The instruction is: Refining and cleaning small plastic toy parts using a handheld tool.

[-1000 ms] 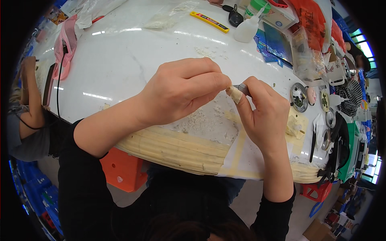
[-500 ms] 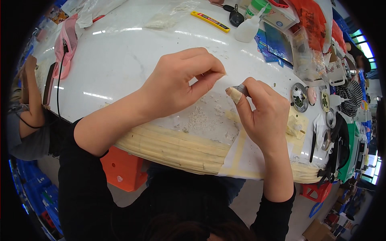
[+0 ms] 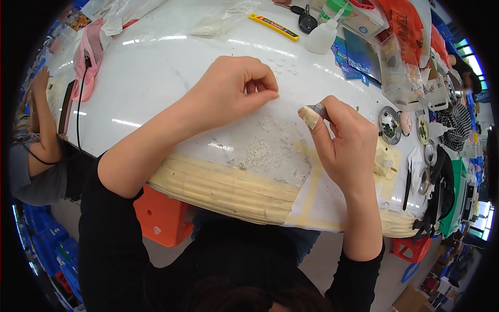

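My left hand [image 3: 234, 86] hovers over the white table [image 3: 150, 73], its thumb and index tips together in a pinch. Anything between those tips is too small to make out. My right hand [image 3: 349, 136] is closed on a small grey metal piece [image 3: 321, 110], mostly hidden by the fingers. Beige tape [image 3: 311, 118] wraps the thumb of that hand. Below and between the hands, pale crumbs [image 3: 262, 152] lie scattered on a thin clear sheet near the table's front edge.
Cream tape [image 3: 223, 190] covers the front edge. A yellow cutter [image 3: 274, 27], car key [image 3: 307, 22] and white squeeze bottle [image 3: 322, 37] lie at the back. Round metal dishes [image 3: 390, 125] stand on the right. Another person's arm [image 3: 42, 119] shows at far left.
My left hand has drawn back left, away from the right hand, its fingers more curled. My right hand keeps its hold on the grey metal piece and has barely shifted.
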`<action>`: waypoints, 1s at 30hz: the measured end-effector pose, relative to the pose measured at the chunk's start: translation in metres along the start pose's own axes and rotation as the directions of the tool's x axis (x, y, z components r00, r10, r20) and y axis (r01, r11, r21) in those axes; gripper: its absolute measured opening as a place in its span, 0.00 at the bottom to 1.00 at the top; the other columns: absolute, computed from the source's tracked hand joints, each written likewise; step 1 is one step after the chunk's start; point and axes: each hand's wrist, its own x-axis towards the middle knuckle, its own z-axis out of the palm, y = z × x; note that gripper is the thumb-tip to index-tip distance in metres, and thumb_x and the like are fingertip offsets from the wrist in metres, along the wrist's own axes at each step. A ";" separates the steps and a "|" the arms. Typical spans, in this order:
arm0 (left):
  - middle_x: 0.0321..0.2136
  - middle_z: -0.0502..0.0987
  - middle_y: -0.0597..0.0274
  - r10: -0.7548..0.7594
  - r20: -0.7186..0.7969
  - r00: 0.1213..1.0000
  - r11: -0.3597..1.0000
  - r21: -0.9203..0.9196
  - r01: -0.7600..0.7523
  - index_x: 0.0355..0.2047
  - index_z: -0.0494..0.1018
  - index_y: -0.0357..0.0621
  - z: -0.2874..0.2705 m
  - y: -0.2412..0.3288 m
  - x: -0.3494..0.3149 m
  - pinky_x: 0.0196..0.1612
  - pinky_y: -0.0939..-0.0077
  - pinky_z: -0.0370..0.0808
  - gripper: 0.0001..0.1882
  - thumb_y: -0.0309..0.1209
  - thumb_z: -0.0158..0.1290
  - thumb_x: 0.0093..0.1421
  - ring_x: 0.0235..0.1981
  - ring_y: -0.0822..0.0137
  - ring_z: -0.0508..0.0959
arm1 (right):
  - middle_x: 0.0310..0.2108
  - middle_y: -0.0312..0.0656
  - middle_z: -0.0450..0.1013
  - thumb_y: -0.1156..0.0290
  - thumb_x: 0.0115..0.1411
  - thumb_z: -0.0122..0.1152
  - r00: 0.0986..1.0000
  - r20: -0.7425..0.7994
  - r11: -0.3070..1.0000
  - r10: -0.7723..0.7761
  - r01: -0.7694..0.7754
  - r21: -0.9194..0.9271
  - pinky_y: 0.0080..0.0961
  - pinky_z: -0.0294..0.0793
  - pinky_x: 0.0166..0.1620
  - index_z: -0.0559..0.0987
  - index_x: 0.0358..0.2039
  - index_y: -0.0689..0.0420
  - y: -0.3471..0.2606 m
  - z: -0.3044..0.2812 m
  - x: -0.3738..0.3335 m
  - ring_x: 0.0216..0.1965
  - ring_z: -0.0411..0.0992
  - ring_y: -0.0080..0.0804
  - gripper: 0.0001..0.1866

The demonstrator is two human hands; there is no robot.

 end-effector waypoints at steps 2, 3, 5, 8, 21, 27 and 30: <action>0.24 0.76 0.64 0.034 0.097 0.995 0.999 -0.026 -0.031 0.30 0.78 0.38 0.003 0.004 -0.003 0.28 0.79 0.69 0.03 0.24 0.61 0.55 0.24 0.74 0.72 | 0.16 0.36 0.69 0.67 0.55 0.65 1.000 0.004 1.000 0.008 -0.008 -0.005 0.28 0.62 0.19 0.71 0.23 0.55 0.000 0.000 0.000 0.17 0.68 0.33 0.11; 0.24 0.76 0.64 0.036 0.126 0.991 0.999 -0.009 -0.036 0.30 0.79 0.39 0.004 0.005 -0.004 0.28 0.79 0.70 0.03 0.24 0.61 0.55 0.25 0.72 0.72 | 0.16 0.36 0.69 0.66 0.55 0.65 1.000 0.008 1.000 0.010 -0.009 -0.007 0.28 0.62 0.19 0.71 0.23 0.55 0.000 0.000 0.000 0.17 0.68 0.33 0.11; 0.24 0.76 0.63 0.040 0.183 0.982 0.999 0.026 -0.046 0.30 0.79 0.40 0.005 0.006 -0.006 0.29 0.77 0.71 0.03 0.23 0.61 0.54 0.25 0.70 0.73 | 0.16 0.36 0.69 0.67 0.55 0.65 1.000 0.013 1.000 0.022 -0.022 0.012 0.28 0.62 0.19 0.71 0.23 0.55 0.000 0.000 0.000 0.17 0.68 0.33 0.11; 0.24 0.76 0.61 0.065 0.189 0.980 0.997 0.032 -0.072 0.29 0.79 0.41 0.009 0.004 -0.008 0.30 0.76 0.73 0.03 0.23 0.62 0.53 0.27 0.66 0.75 | 0.16 0.36 0.69 0.67 0.55 0.64 1.000 0.022 1.000 0.021 -0.021 0.011 0.28 0.62 0.19 0.71 0.23 0.55 -0.001 0.000 0.000 0.17 0.69 0.33 0.11; 0.25 0.73 0.69 -0.082 0.134 0.988 0.937 -0.328 0.122 0.32 0.76 0.40 0.008 0.016 -0.008 0.33 0.83 0.69 0.04 0.26 0.59 0.59 0.29 0.76 0.72 | 0.17 0.37 0.69 0.72 0.53 0.65 0.996 0.026 0.973 0.087 -0.090 0.212 0.24 0.61 0.20 0.74 0.25 0.57 -0.001 0.000 0.000 0.15 0.63 0.28 0.07; 0.26 0.72 0.71 -0.198 0.401 0.894 0.421 -0.789 0.447 0.36 0.75 0.42 0.010 0.016 -0.008 0.29 0.86 0.64 0.08 0.34 0.56 0.64 0.25 0.80 0.67 | 0.16 0.29 0.62 0.79 0.51 0.66 0.980 0.060 0.850 0.188 -0.193 0.491 0.14 0.53 0.21 0.78 0.30 0.58 -0.010 -0.001 0.000 0.16 0.52 0.13 0.06; 0.26 0.73 0.70 -0.223 0.454 0.862 0.301 -0.809 0.504 0.36 0.75 0.43 0.013 0.018 -0.010 0.29 0.87 0.64 0.08 0.34 0.56 0.64 0.25 0.80 0.67 | 0.15 0.28 0.60 0.80 0.51 0.66 0.984 0.045 0.843 0.175 -0.173 0.509 0.14 0.51 0.21 0.79 0.31 0.58 -0.010 -0.002 0.000 0.16 0.51 0.13 0.07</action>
